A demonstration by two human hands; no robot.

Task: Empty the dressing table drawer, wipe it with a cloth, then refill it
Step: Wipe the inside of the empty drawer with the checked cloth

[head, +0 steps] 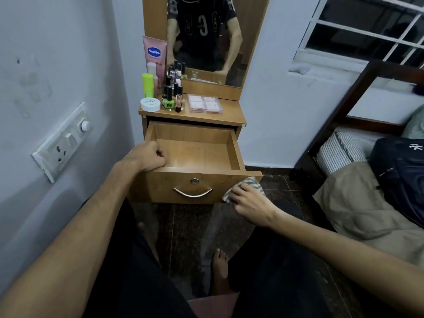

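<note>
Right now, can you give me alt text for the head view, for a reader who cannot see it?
An empty wooden drawer stands pulled open; the right hand presses a striped cloth on its front panel's right end while the left hand rests, fingers curled, on its left front corner. Nail polish bottles, a Vaseline tube and a clear case sit on the dressing table top.

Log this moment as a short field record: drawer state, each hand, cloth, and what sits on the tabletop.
drawer: the drawer is pulled out, nothing visible inside
left hand: the left hand is curled, resting on the drawer's left front corner
right hand: the right hand presses the cloth against the drawer front's right edge
cloth: the striped cloth, bunched under the fingers
tabletop: Vaseline tube, green bottle, white jar, nail polish bottles, clear pink case
stage: wiping under way, refill not yet done
</note>
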